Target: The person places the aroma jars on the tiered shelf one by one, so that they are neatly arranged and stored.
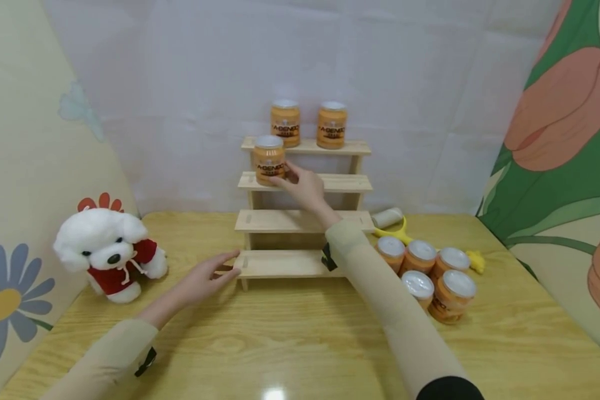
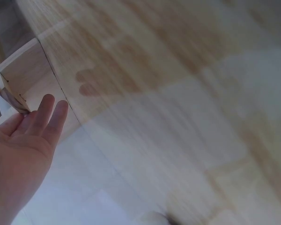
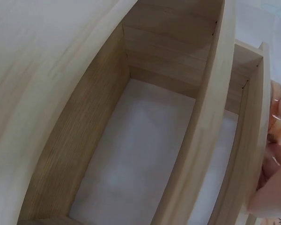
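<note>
A wooden tiered display stand point(image 1: 300, 222) stands on the table. My right hand point(image 1: 305, 186) grips an orange jar with a pale lid point(image 1: 269, 161) at the left of its second-highest step. Only part of this right hand point(image 3: 274, 173) shows at the right wrist view's edge. Two like jars stand on the top step, a left one point(image 1: 285, 125) and a right one point(image 1: 332, 126). Down at the lowest step's left end, my left hand point(image 1: 205, 282) holds the stand between thumb and fingers. In the left wrist view, the outer fingers point(image 2: 56, 122) are extended off the wood.
Several more orange jars point(image 1: 450, 297) are grouped on the table right of the stand. Behind them lie a yellow-handled object point(image 1: 397, 232), a pale roll point(image 1: 387, 217) and a small yellow item point(image 1: 476, 261). A white plush dog point(image 1: 111, 255) sits at left.
</note>
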Motion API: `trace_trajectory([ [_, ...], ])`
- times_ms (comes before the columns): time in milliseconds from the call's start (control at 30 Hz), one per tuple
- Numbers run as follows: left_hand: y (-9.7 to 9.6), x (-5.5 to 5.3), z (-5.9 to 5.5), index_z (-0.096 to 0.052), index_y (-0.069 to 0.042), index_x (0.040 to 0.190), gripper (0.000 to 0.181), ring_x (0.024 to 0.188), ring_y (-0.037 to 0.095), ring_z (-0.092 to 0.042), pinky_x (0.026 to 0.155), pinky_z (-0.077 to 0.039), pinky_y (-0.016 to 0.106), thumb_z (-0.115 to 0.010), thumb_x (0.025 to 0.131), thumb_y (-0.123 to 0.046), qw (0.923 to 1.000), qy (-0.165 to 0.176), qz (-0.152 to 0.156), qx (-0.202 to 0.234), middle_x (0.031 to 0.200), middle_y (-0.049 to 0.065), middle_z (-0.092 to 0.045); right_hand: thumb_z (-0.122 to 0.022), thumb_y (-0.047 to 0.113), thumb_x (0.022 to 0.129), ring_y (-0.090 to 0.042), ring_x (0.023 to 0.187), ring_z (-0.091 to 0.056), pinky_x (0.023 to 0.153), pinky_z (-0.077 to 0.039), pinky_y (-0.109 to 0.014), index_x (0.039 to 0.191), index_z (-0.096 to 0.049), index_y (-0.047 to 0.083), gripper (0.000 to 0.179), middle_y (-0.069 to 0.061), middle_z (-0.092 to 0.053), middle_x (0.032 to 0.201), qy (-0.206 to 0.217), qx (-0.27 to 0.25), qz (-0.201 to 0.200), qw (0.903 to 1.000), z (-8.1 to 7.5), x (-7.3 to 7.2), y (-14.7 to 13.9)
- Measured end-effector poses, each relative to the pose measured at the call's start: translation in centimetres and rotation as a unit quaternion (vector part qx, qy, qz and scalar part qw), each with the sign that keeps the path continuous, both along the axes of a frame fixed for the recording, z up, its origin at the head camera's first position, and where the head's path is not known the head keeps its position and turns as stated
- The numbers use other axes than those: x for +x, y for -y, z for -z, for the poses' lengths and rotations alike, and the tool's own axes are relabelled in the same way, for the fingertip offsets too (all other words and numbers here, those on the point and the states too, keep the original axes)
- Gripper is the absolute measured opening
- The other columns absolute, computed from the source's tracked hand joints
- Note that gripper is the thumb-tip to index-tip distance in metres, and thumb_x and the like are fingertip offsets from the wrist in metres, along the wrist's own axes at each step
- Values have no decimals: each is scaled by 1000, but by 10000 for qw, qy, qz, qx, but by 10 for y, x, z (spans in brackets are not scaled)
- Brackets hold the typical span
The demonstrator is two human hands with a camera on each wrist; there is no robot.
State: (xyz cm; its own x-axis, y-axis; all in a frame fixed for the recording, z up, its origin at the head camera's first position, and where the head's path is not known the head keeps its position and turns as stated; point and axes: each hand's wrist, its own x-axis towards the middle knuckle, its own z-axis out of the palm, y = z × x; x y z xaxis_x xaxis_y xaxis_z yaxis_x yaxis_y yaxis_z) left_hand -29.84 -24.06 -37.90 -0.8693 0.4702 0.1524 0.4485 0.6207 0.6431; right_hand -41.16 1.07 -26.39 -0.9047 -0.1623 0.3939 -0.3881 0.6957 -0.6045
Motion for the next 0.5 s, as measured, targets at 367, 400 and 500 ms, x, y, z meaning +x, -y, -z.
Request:
trace_trajectory([
  [367,0,3,-2,-35,2,143,59,118,40,-53,92,-49,51,-49,98,-33,10000,53,-23,7,145,26,-36,-63,51,85,-15,93,-64,87,-48,-30,130,-57,15,57,-3,-70,108,-214,-115,-56,9997,3,-2,3],
  [400,0,3,-2,-35,2,143,59,118,40,-53,93,-49,51,-49,98,-33,10000,58,-21,13,145,26,-36,-63,50,85,-15,94,-64,88,-48,-31,130,-58,15,57,-3,-70,108,-195,-149,-53,9997,3,-2,3],
  [500,0,3,-3,-34,2,143,59,118,40,-53,92,-49,51,-48,98,-34,10000,67,-14,12,145,26,-35,-63,51,85,-16,98,-63,91,-47,-31,129,-58,14,57,-3,-69,112,-123,-228,-45,9997,2,-1,2],
])
